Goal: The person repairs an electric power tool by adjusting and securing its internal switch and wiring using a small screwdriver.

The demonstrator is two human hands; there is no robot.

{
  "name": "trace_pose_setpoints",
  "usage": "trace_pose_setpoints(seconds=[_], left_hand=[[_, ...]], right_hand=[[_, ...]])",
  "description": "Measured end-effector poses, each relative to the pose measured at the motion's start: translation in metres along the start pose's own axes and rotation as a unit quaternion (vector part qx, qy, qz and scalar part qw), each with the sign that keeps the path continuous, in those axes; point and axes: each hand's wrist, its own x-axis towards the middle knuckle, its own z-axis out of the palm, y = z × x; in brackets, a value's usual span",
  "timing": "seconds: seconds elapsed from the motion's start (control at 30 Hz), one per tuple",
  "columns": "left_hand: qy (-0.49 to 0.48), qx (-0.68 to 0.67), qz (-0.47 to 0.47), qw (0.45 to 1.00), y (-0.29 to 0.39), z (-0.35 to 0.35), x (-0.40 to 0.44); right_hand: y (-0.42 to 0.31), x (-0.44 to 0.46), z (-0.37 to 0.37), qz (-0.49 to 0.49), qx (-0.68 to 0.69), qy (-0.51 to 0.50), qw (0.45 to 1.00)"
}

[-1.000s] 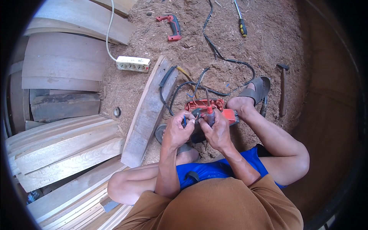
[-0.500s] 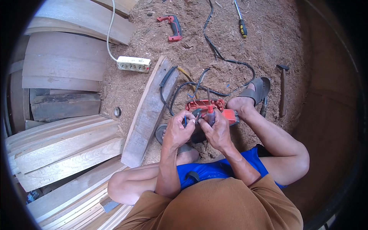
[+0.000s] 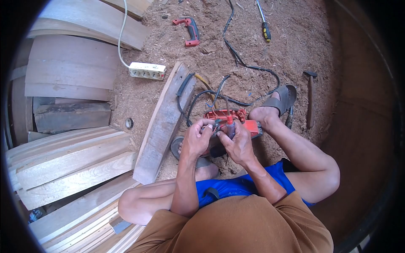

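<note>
My left hand (image 3: 197,139) is closed in a pinch on thin wires (image 3: 216,125) by a small greenish part. My right hand (image 3: 237,144) is wrapped round a screwdriver (image 3: 230,125) with a red and clear handle, its shaft pointing away from me. The thumb and fingertip of that hand also come close to the wires. Just beyond both hands lies an opened red power tool (image 3: 242,114), its inside showing. My fingers hide part of its body and the exact contact with the wires.
A grey plank (image 3: 162,126) lies left of my hands, with black cable (image 3: 253,67) beyond. On the sawdust are a red-black handle cover (image 3: 193,31), a yellow-black screwdriver (image 3: 266,31), a hammer (image 3: 311,99) and a white power strip (image 3: 147,70). Stacked boards (image 3: 76,156) fill the left.
My left fingers have shifted slightly, and the blue wire end beside them no longer shows. The screwdriver in my right hand has tilted a little to the left.
</note>
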Motion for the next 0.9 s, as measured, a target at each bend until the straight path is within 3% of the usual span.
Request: trace_pose_setpoints(seconds=[0.17, 0.57, 0.67, 0.77, 0.9], left_hand=[[-0.064, -0.047, -0.015, 0.997, -0.003, -0.005, 0.001], [-0.096, -0.090, -0.009, 0.991, 0.006, -0.005, -0.002], [-0.089, -0.083, -0.045, 0.991, -0.003, -0.005, 0.004], [-0.093, -0.175, -0.056, 0.979, -0.005, -0.004, 0.006], [-0.092, -0.152, -0.051, 0.983, -0.005, -0.005, 0.007]], right_hand=[[0.010, 0.000, 0.001, -0.010, -0.003, -0.002, 1.000], [0.001, 0.002, -0.005, 0.004, -0.025, -0.019, 1.000], [0.013, 0.005, -0.003, 0.010, 0.018, -0.024, 1.000], [0.014, 0.005, 0.001, 0.025, 0.109, -0.020, 0.993], [0.016, 0.005, -0.001, 0.017, 0.092, -0.021, 0.995]])
